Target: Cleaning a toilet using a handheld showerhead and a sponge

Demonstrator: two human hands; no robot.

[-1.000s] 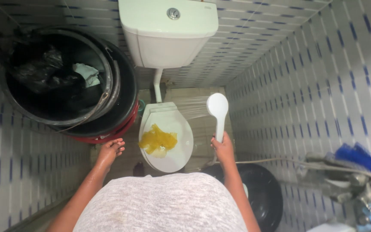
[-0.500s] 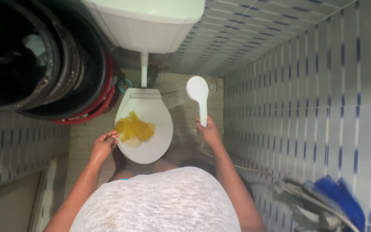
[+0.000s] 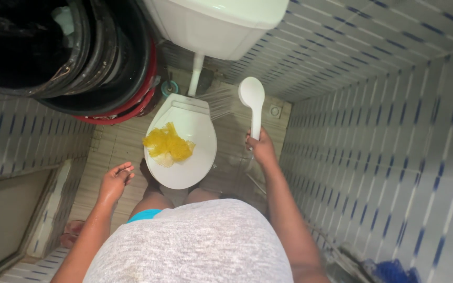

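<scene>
Gripping the white shower head (image 3: 253, 102) by its handle, my right hand (image 3: 261, 148) is wrapping its fingers closed around it and holding it upright beside the toilet. Spray is fanning left toward the closed white toilet lid (image 3: 197, 157). My left hand (image 3: 115, 181) is hanging open and empty, fingers loosely spread, just left of the lid. A yellow mesh scrubber (image 3: 168, 143) is lying on the lid. Stacked black buckets (image 3: 79, 52) are sitting beside the white cistern (image 3: 216, 23).
</scene>
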